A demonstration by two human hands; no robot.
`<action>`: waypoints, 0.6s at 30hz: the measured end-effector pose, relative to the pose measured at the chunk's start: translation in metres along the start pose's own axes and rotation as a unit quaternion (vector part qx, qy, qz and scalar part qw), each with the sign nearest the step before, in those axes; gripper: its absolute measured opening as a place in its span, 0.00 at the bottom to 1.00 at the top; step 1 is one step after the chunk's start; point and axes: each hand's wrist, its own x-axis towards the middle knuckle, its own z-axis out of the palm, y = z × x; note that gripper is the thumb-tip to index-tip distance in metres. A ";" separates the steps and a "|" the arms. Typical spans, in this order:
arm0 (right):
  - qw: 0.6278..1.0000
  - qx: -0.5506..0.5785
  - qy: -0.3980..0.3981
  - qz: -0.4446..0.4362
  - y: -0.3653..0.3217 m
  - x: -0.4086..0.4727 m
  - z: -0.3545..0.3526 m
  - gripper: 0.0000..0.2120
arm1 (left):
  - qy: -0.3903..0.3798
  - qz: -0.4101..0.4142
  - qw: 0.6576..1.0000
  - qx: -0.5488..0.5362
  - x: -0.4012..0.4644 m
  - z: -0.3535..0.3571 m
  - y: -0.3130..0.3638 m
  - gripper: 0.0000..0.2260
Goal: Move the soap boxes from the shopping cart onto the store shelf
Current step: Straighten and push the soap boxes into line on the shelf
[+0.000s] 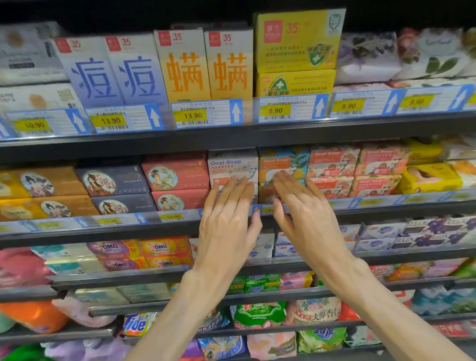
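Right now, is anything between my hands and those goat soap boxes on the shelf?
Nothing visible. The left hand has its straight fingers reaching the white Goat Soap box, and the right hand reaches the orange-and-blue Goat Soap box beside it. Only the shelf's price rail runs below, under the fingers.

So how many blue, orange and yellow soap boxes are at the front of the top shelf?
Tall lavender-blue cardboard boxes: 2
Tall orange cardboard boxes: 2
Wide yellow cardboard boxes, stacked: 2
Total: 6
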 end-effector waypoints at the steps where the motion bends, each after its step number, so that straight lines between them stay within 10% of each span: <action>1: 1.000 0.001 0.002 0.000 0.000 -0.001 0.000 0.20 | 0.003 0.002 1.000 0.000 -0.001 -0.001 0.001 0.20; 18: 0.992 0.070 0.089 -0.058 -0.002 0.014 -0.016 0.14 | 0.090 0.019 0.995 -0.033 0.005 -0.033 -0.023 0.15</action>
